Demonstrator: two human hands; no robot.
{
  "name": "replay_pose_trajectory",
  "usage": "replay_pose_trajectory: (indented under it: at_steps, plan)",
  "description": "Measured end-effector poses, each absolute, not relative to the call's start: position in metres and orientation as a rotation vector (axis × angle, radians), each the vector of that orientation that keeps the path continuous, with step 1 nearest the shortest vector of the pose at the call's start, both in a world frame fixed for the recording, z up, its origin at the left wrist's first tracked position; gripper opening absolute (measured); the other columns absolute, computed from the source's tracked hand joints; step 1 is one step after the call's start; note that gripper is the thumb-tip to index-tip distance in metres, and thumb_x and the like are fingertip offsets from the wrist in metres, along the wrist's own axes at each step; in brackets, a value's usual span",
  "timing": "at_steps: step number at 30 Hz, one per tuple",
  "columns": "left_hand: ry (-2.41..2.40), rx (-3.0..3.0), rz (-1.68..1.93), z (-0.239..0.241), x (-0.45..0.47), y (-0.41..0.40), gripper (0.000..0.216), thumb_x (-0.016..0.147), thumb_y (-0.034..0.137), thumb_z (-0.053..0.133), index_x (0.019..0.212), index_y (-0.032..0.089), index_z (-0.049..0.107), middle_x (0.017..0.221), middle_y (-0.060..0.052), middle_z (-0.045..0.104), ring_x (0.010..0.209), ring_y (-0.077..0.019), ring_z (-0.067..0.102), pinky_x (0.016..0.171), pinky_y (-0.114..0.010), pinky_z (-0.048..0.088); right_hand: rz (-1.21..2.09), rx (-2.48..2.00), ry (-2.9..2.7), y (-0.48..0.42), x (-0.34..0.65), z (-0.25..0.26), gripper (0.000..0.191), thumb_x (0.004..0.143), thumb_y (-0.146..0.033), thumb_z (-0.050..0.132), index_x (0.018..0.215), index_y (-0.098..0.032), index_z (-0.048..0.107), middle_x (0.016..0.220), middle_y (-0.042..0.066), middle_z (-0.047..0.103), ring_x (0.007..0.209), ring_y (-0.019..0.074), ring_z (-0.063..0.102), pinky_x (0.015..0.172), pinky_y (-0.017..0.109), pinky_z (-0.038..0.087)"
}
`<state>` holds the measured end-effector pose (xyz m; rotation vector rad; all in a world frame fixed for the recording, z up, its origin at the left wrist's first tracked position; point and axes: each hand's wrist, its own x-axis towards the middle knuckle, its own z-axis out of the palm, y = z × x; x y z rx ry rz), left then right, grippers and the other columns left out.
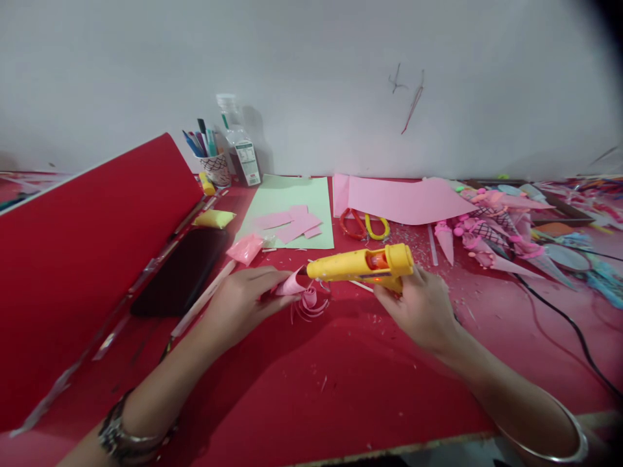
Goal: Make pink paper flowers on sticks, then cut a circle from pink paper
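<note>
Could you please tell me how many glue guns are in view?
1: the yellow glue gun in the right hand, at centre; the clutter at right may hide others.

Yellow glue gun (363, 264), pink paper curl (302, 293), red tabletop (341, 363), pale green sheet (292, 204), seemingly black-patterned white cup (215, 168).

Right hand (423, 308) holds glue gun (360, 264) beside pink paper (292, 285).

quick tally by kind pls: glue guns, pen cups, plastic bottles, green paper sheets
yellow glue gun, held in the right hand: 1
pen cup: 1
plastic bottle: 1
light green paper sheet: 1
total: 4
</note>
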<state>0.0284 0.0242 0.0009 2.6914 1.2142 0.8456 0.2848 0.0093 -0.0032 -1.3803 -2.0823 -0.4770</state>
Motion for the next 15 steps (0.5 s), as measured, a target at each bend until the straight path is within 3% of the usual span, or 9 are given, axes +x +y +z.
replay_pose_trajectory:
  at_steps: [15]
  plan:
    - [1.269, 2.693, 0.770, 0.0054, 0.0294, 0.0227, 0.023, 0.079, 0.036, 0.050, 0.068, 0.016, 0.052, 0.055, 0.005, 0.046, 0.049, -0.0077, 0.041, 0.052, -0.020, 0.033, -0.528, -1.230, -2.089, 0.0098, 0.2885, -0.0038, 0.013, 0.078, -0.027, 0.047, 0.087, -0.018, 0.047, 0.068, 0.002, 0.058, 0.056, 0.0145, 0.055, 0.043, 0.023, 0.035]
